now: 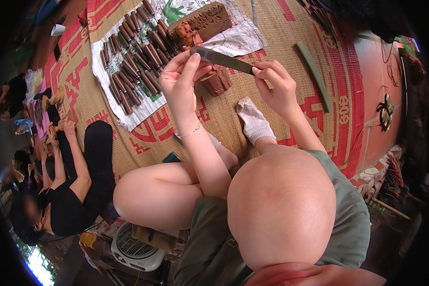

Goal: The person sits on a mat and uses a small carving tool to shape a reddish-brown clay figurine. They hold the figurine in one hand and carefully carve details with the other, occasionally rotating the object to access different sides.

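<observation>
I hold a flat, dark metal blade [226,61] stretched between both hands above the mat. My left hand [181,78] is closed on its broad left end, the thumb lying on top. The narrower right end is pinched by the thumb and fingers of my right hand [277,85]. Just below the blade stands a reddish-brown wooden block [216,83]. Behind it, a long brown block [207,21] with a rough, marked top lies on a white sack [245,39], an orange crumpled thing [186,34] against it. Several dark brown cylindrical handles [143,57] cover the sack's left part.
A patterned woven mat [128,159] spreads under everything. On the right lies a long grey-green strip [314,76]; cables [391,62] run over the tiles beyond. Other people [57,200] sit at the left. A white round fan-like appliance [136,248] stands lower left.
</observation>
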Demonstrator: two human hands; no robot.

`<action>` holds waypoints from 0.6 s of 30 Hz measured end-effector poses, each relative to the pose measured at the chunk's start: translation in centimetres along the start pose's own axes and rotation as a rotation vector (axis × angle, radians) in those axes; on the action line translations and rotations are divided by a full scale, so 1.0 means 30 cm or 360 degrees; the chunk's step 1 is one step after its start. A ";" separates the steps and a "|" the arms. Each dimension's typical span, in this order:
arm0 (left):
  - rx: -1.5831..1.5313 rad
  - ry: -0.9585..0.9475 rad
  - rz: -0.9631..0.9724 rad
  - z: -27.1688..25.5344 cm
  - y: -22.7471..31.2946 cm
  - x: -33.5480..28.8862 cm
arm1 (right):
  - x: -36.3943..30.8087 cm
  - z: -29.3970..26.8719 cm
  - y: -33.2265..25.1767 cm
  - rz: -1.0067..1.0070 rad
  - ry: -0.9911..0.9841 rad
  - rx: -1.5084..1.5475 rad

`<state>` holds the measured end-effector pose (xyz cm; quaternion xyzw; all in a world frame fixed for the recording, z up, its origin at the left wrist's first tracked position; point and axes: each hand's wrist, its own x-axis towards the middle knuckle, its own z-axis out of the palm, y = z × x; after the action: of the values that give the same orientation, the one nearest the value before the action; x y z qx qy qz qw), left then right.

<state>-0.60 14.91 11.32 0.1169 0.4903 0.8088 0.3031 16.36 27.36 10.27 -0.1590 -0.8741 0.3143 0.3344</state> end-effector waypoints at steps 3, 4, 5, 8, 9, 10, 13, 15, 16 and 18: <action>0.0059 0.0014 0.0070 0.002 0.008 -0.003 | 0.011 -0.007 -0.013 -0.0013 0.0010 0.0016; 0.0072 0.0021 0.0094 -0.003 0.008 -0.003 | 0.021 -0.018 -0.021 0.0215 -0.0102 0.0182; 0.0086 0.0029 0.0118 -0.010 0.009 -0.003 | 0.035 -0.036 -0.027 0.0443 -0.0214 0.0349; -0.0086 0.0112 0.0157 -0.054 -0.020 0.007 | 0.021 -0.061 0.068 0.0907 -0.0493 0.0871; -0.0184 0.0160 0.0140 -0.083 -0.039 0.013 | 0.026 -0.070 0.118 0.1027 -0.0582 0.1051; -0.0281 0.0209 0.0124 -0.123 -0.065 0.020 | 0.031 -0.090 0.157 0.1181 -0.0674 0.1350; -0.0766 0.0238 0.0016 -0.209 -0.186 0.036 | -0.046 0.046 0.223 0.1004 -0.0277 0.2362; -0.1166 0.0281 -0.0129 -0.208 -0.284 0.044 | -0.051 0.126 0.158 0.1002 -0.0515 0.2137; -0.1231 0.0146 -0.0171 -0.193 -0.319 0.033 | -0.052 0.169 0.128 0.1007 -0.0574 0.2124; -0.0985 0.0061 -0.0244 -0.160 -0.372 0.011 | -0.042 0.269 0.099 0.1007 -0.0401 0.2162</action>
<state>1.00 15.40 -0.72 -0.0335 0.2339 0.8963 0.3751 11.93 25.39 3.04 -0.1243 -0.4327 0.8802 0.1504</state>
